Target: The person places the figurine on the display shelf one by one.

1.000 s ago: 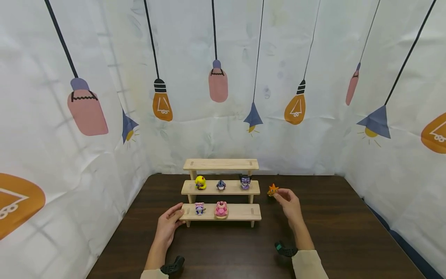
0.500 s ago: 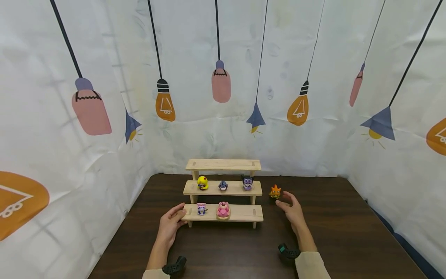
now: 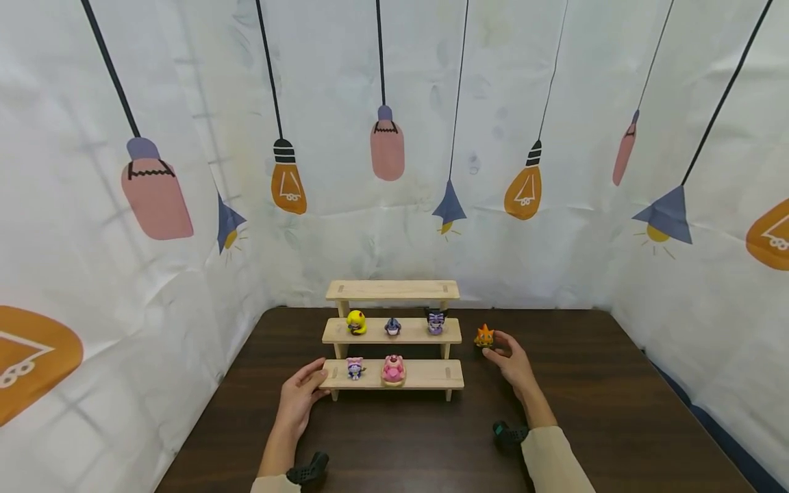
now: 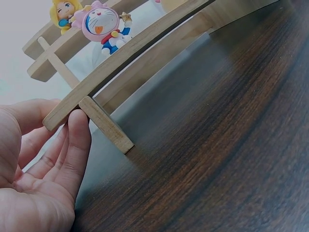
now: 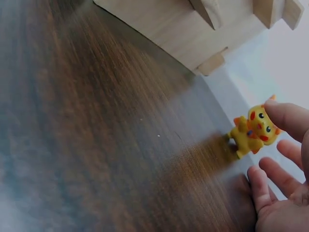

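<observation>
My left hand (image 3: 298,397) grips the left end of the lowest board of a three-tier wooden display stand (image 3: 431,373). In the left wrist view, fingers lie above and below the board's end. To the right of the stand, a small yellow-and-orange figurine (image 3: 484,335) stands upright on the table. My right hand (image 3: 513,359) is beside it with fingers apart. In the right wrist view, one fingertip overlaps the figurine's head; whether it touches cannot be told. The lowest board bears a pink-hooded cat figurine (image 4: 104,26) and a pink bear-like figurine (image 3: 393,370).
A yellow figurine (image 3: 356,322), a small blue one (image 3: 392,326) and a purple-and-black one (image 3: 435,322) stand on the middle board. The top board (image 3: 393,290) is at the back. Printed white cloth (image 3: 345,239) surrounds the dark wooden table (image 3: 394,445).
My right fingers were at the orange-topped figurine, drew back from it, and are now close to it again. The figurine has turned slightly. My left hand stays on the stand.
</observation>
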The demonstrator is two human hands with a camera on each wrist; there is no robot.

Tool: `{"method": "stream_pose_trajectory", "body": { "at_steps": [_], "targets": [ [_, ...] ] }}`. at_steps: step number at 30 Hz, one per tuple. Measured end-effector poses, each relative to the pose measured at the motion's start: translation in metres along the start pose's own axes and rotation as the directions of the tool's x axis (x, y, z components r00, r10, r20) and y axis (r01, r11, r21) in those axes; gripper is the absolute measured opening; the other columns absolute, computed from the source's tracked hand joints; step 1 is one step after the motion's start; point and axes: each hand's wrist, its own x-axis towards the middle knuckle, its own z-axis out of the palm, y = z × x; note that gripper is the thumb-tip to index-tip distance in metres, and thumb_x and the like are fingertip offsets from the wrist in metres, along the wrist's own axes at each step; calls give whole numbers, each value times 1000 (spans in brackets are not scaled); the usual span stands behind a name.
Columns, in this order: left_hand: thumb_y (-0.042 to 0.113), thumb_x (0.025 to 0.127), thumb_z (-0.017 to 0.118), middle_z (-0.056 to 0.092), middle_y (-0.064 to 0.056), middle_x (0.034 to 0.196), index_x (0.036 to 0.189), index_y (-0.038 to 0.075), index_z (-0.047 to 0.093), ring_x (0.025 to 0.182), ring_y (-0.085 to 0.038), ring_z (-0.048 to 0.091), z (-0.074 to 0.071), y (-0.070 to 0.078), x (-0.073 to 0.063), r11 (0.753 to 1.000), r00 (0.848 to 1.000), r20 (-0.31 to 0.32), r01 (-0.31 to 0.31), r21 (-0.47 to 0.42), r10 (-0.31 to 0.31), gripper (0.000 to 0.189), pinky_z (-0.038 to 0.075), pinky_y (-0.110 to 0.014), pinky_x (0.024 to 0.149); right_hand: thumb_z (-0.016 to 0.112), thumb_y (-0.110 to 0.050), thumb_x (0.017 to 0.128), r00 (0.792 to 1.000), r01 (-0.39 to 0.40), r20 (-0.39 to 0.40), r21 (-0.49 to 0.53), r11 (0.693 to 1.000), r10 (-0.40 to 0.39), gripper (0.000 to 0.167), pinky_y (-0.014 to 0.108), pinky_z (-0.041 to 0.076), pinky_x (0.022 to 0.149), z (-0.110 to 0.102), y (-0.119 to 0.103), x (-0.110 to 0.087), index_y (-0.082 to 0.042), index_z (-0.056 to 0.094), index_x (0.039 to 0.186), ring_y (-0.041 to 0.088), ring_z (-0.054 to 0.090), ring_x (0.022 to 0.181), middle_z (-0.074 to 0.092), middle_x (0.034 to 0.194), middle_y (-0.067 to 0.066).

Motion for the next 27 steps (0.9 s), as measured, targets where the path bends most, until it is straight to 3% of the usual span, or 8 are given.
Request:
{"method": "stream_pose_trajectory", "body": {
  "at_steps": [20,27],
  "targets": [
    [16,100,67,71,9,104,147,0,53,87,-9,68,1,-1,-1,1000,1000,-13,8,2,-8,51,60,-25,75,71,-25,98,999,-4,-39,-69,998,2,59,56,49,103,7,-2,21,-10,47,151,44,47,134,45,151,22],
    [17,101,67,71,8,106,146,1,54,88,-9,68,1,-1,0,1000,1000,-8,3,10,-3,50,60,-25,76,70,-24,99,998,-3,-55,-76,997,-1,58,58,47,105,9,-5,24,-7,48,150,46,48,133,47,149,25]
  ]
}}
